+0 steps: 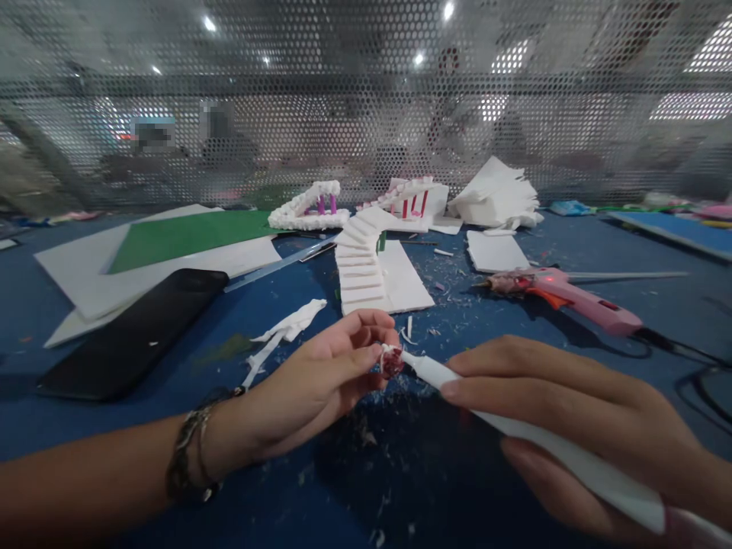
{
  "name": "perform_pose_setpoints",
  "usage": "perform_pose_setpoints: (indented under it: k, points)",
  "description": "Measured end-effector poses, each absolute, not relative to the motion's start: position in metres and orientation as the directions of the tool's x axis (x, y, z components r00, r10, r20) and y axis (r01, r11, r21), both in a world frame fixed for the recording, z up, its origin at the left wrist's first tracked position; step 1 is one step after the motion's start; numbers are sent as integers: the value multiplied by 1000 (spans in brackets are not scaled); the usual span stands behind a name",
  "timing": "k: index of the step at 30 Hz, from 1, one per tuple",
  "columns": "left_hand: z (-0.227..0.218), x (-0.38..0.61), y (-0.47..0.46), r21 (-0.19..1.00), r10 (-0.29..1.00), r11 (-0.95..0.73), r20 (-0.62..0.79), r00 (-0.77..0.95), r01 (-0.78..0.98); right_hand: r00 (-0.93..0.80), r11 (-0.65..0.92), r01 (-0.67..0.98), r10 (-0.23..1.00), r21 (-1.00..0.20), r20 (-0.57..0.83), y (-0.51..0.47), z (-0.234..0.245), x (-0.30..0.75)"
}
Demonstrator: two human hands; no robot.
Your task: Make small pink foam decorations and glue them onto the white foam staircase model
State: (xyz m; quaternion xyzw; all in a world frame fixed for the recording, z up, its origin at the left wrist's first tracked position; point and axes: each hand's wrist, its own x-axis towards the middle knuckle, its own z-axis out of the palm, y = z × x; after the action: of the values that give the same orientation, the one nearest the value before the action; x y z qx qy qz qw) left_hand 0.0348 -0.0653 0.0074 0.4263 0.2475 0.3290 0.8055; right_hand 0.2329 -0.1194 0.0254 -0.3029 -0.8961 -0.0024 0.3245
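Observation:
My left hand (320,381) pinches a small dark red piece (392,361) between thumb and fingertips, just above the blue table. My right hand (572,427) grips a long white pen-shaped tool (515,427) whose tip touches that red piece. A bracelet (188,450) sits on my left wrist. Just beyond my hands stands a white foam staircase model (366,263) on a white foam base.
A pink hot glue gun (566,293) lies at the right with its cord. A black phone (137,332) lies left, by white and green sheets (177,240). Two small foam bridge models (309,210) and a foam sheet stack (497,198) stand before a perforated metal screen. Foam scraps litter the table.

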Motion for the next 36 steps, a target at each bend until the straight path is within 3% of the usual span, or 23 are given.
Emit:
perform_pose_setpoints:
  k: [4,18,22,25,27,29,31,34,36]
  points:
    - [6,35,-65,819,733,441,-92,674,-368,-634,838,488,533,-245,560,-119,27,230]
    - [11,37,-67,768,733,523,-184,655,-369,-685,864,463,491,-198,538,-119,38,225]
    - [7,38,-64,801,754,495,-204,625,-336,-673,856,468,507,-222,539,-118,36,230]
    - [1,36,-59,930,849,317,-190,492,-188,-600,809,558,549,-187,582,-114,34,237]
    - [-1,32,-56,998,883,50,-67,465,50,-533,763,624,573,-168,622,-109,31,240]
    - [1,27,-53,922,832,-276,88,547,272,-507,734,662,588,-153,630,-103,29,242]
    - [4,22,-51,773,736,-505,154,659,383,-519,725,674,599,-139,610,-99,26,243]
    - [9,17,-47,607,634,-659,131,762,444,-538,725,678,601,-119,591,-95,25,244]
    - [12,15,-46,561,615,-685,105,781,465,-544,721,685,601,-103,586,-94,26,244]
